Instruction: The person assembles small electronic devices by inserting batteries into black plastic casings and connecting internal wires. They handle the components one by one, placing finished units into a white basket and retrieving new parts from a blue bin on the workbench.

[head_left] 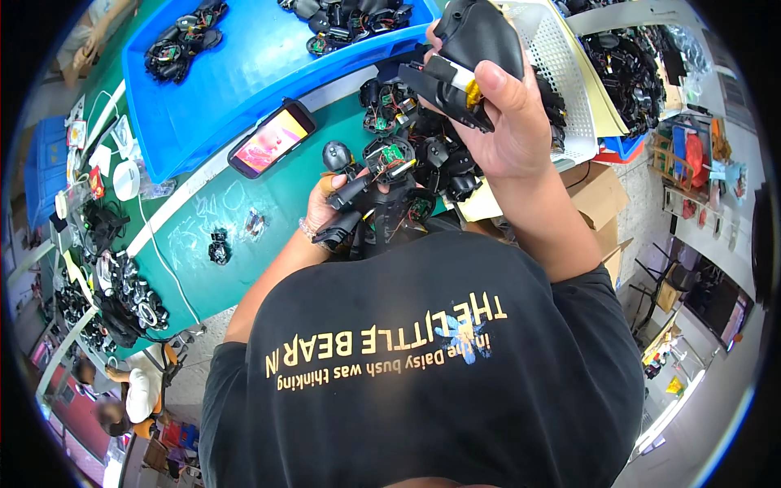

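My right hand (512, 122) is raised at the upper right, its thumb and fingers closed around a black plastic housing (482, 37). Beside that thumb, a silvery-white piece with yellow tape (468, 88) shows on the held part. Lower and to the left, my left hand (323, 199) grips a black electronic assembly (351, 193), and a dark band covers its thumb tip. Close by, an open round shell bares a green circuit board (392, 154). Between my hands lies a heap of similar black assemblies (435, 154) with thin wires. Some of my left fingers are hidden beneath the parts.
A blue tray (215, 98) with black assemblies stands on the green table (195, 236). A lit phone (272, 138) leans near its edge. At the right is a white perforated basket (569, 89), with cardboard boxes (598, 203) below. Another person (142, 382) sits at lower left.
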Demonstrator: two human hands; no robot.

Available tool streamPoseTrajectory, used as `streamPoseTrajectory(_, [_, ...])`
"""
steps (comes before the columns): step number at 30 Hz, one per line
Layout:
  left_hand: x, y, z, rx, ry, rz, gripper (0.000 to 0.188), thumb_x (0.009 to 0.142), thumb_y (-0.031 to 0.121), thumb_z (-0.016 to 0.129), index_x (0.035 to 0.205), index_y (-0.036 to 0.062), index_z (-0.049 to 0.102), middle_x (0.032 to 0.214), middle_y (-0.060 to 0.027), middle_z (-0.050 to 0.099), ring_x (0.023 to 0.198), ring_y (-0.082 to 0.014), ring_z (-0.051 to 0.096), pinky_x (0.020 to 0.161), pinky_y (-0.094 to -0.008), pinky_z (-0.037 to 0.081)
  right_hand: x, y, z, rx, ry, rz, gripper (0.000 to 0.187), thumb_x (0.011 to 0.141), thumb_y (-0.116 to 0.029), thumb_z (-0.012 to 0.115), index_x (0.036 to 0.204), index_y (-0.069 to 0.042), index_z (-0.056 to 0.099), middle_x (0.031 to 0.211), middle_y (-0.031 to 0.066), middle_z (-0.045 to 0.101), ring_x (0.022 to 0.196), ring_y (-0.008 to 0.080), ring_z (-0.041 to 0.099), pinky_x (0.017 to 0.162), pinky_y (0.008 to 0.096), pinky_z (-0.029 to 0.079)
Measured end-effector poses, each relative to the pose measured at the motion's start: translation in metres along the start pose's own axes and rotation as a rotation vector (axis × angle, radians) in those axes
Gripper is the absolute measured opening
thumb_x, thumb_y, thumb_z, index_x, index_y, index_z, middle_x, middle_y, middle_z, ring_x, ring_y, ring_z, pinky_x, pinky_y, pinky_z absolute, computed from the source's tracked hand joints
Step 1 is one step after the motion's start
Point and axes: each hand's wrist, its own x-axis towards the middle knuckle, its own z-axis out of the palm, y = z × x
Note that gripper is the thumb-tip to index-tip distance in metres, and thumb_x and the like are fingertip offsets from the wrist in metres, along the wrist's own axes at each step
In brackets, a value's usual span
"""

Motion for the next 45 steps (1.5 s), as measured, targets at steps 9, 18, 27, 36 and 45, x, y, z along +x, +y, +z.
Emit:
streamPoseTrajectory(9, [-0.001,-0.001,0.001,-0.011,0.021,-0.026,0.044,0.069,0.032,0.070,0.099,-0.0001,0.062,0.099,-0.0235,0.064,0.098,-0.0331,0.060,0.094,-0.0403,0.043,-0.010,-0.004,0.020,0.087,0.079,0.176,0.044,0.082,-0.007,0.055,0.123,-0.001,0.043,0.108,0.0107,0.055,0.095,0.0187,0.059,0.082,0.0330,0.051])
streamPoseTrajectory(18, [-0.007,0.004,0.002,-0.016,-0.049,0.001,0.049,0.069,0.033,0.069,0.105,0.0004,0.061,0.104,-0.0216,0.063,0.100,-0.0331,0.059,0.095,-0.0395,0.042,-0.020,-0.002,0.025,-0.115,-0.053,0.075,0.065,0.070,-0.004,0.064,0.129,-0.005,0.035,0.112,0.0090,0.049,0.088,0.0127,0.051,0.075,0.0250,0.044])
streamPoseTrajectory(27, [0.011,0.002,-0.012,-0.089,-0.183,-0.039,0.061,0.069,0.032,0.068,0.119,-0.0007,0.054,0.112,-0.0174,0.061,0.102,-0.0293,0.059,0.095,-0.0389,0.044,-0.036,0.039,0.033,-0.836,-0.771,-0.086,0.040,0.071,0.001,0.065,0.108,-0.008,0.053,0.099,0.0094,0.054,0.094,0.0272,0.056,0.078,0.0365,0.046])
streamPoseTrajectory(36, [0.010,0.002,-0.004,-0.048,-0.213,-0.200,0.067,0.067,0.030,0.070,0.123,-0.0008,0.049,0.117,-0.0178,0.058,0.106,-0.0295,0.057,0.097,-0.0389,0.041,-0.041,0.030,0.034,-0.813,-1.024,0.035,0.029,0.070,-0.009,0.069,0.099,-0.008,0.063,0.099,0.0114,0.058,0.099,0.0315,0.055,0.082,0.0395,0.046])
streamPoseTrajectory(45, [0.014,-0.007,0.000,-0.057,-0.189,-0.236,0.075,0.065,0.029,0.071,0.128,-0.0009,0.044,0.122,-0.0182,0.055,0.110,-0.0296,0.054,0.100,-0.0389,0.039,-0.058,-0.003,0.015,-0.657,-0.886,0.353,0.016,0.083,-0.004,0.059,0.098,0.000,0.058,0.094,0.0124,0.058,0.092,0.0276,0.057,0.081,0.0372,0.045])
